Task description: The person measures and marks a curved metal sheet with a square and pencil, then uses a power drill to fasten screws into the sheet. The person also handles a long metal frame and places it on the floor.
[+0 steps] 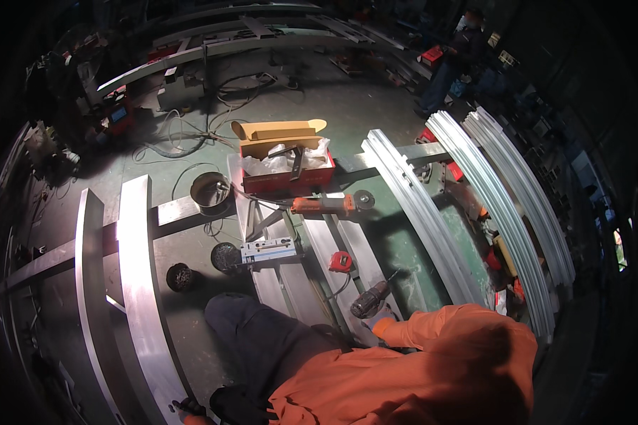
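A dark cordless drill (369,300) with a thin bit lies across the metal bars at lower centre right. My right hand (381,316), in a pale glove under an orange sleeve, is closed at its handle end; the sleeve hides part of the grip. At the bottom edge my left hand (189,407), dark and partly cut off, is at the near end of a wide silver metal profile (140,262). Its fingers are too dark to read. Close to the drill sit a red tape measure (340,261) and an orange angle grinder (325,205).
A red cardboard box (290,180) with its lid up holds wrapping and a dark tool. Beside it are a round tin (210,193) and a slotted metal jig (269,250). Long aluminium profiles (485,212) rest at right. Cables (220,113) trail over the floor; a person (450,64) stands far right.
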Demonstrator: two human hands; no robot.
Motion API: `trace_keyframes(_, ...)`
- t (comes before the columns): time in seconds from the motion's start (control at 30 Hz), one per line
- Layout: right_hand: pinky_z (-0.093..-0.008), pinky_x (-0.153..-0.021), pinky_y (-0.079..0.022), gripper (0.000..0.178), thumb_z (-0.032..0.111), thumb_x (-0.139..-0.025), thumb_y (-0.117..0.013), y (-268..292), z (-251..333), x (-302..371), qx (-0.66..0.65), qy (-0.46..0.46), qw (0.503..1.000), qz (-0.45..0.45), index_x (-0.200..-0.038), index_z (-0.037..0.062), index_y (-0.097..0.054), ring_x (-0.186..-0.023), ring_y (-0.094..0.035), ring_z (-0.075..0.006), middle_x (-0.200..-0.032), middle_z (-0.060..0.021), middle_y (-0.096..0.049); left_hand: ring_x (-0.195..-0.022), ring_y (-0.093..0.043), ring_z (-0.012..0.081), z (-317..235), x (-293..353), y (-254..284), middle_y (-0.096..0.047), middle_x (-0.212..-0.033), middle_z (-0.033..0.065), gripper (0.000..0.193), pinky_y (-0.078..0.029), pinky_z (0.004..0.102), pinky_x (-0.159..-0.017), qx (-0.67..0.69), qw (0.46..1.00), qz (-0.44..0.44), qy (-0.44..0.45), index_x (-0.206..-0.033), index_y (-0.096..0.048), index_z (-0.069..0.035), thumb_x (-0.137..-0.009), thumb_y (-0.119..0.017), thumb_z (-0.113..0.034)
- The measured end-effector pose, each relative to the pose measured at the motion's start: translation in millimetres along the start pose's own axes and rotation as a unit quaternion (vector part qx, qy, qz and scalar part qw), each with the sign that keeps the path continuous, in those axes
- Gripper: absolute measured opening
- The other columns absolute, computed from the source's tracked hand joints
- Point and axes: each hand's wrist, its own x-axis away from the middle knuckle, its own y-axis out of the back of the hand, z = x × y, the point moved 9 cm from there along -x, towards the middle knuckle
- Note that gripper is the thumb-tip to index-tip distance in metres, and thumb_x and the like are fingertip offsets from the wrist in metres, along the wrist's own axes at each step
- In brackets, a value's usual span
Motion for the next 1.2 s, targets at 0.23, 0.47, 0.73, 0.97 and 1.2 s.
trace_keyframes(0.23, -0.0403, -0.106, -0.051, 0.079, 0.036, -0.065, -0.087, -5.8, -21.6, -3.2, 0.023, -0.073, 0.997, -0.019, -0.136, 0.0138, -0.059, -0.125, -0.062, -0.0305, -0.136, -0.0145, -0.063, -0.065, -0.062, 0.0259, 0.8, 0.7, -8.0, -0.071, -0.082, 0.0133, 0.066, -0.049, 0.0406, -0.057, 0.018, 0.999, -0.002, 0.035, -0.101, -0.075, 0.004, -0.107, -0.045, -0.054)
trace_keyframes(0.47, -0.0422, -0.109, -0.047, 0.103, 0.039, -0.064, -0.087, 5.3, 12.5, 13.5, -0.052, -0.054, 0.995, 0.068, -0.148, 0.0076, -0.037, -0.134, -0.054, -0.0331, -0.143, -0.0179, -0.054, -0.064, -0.062, 0.0258, -0.7, -4.4, 9.0, -0.071, -0.082, 0.0137, 0.065, -0.048, 0.0410, -0.056, 0.022, 1.000, -0.010, 0.015, -0.101, -0.075, 0.005, -0.106, -0.047, -0.054)
trace_keyframes(0.73, -0.0439, -0.101, -0.053, 0.086, 0.038, -0.066, -0.087, 9.9, 24.4, 15.1, -0.084, -0.002, 0.996, 0.032, -0.139, 0.0114, -0.051, -0.122, -0.063, -0.0321, -0.134, -0.0152, -0.062, -0.063, -0.061, 0.0256, 0.1, -10.1, 13.2, -0.071, -0.080, 0.0134, 0.065, -0.048, 0.0398, -0.055, 0.013, 0.999, -0.032, 0.021, -0.101, -0.075, 0.005, -0.106, -0.048, -0.054)
trace_keyframes(0.97, -0.0457, -0.107, -0.049, 0.103, 0.048, -0.067, -0.085, -16.9, -39.0, -11.2, 0.019, -0.081, 0.996, -0.013, -0.148, 0.0048, -0.039, -0.128, -0.058, -0.0382, -0.142, -0.0226, -0.055, -0.062, -0.060, 0.0244, 3.4, -12.3, -8.6, -0.070, -0.077, 0.0128, 0.067, -0.045, 0.0376, -0.053, 0.016, 0.999, 0.009, 0.033, -0.101, -0.075, 0.005, -0.106, -0.047, -0.055)
trace_keyframes(1.2, -0.0429, -0.104, -0.052, 0.088, 0.042, -0.066, -0.087, -2.9, -10.1, 1.3, 0.011, -0.069, 0.997, -0.019, -0.142, 0.0141, -0.052, -0.125, -0.062, -0.0318, -0.136, -0.0146, -0.061, -0.063, -0.061, 0.0253, 2.9, -9.3, -0.1, -0.071, -0.080, 0.0128, 0.067, -0.047, 0.0390, -0.053, 0.031, 0.999, 0.013, 0.032, -0.102, -0.075, 0.004, -0.106, -0.046, -0.056)
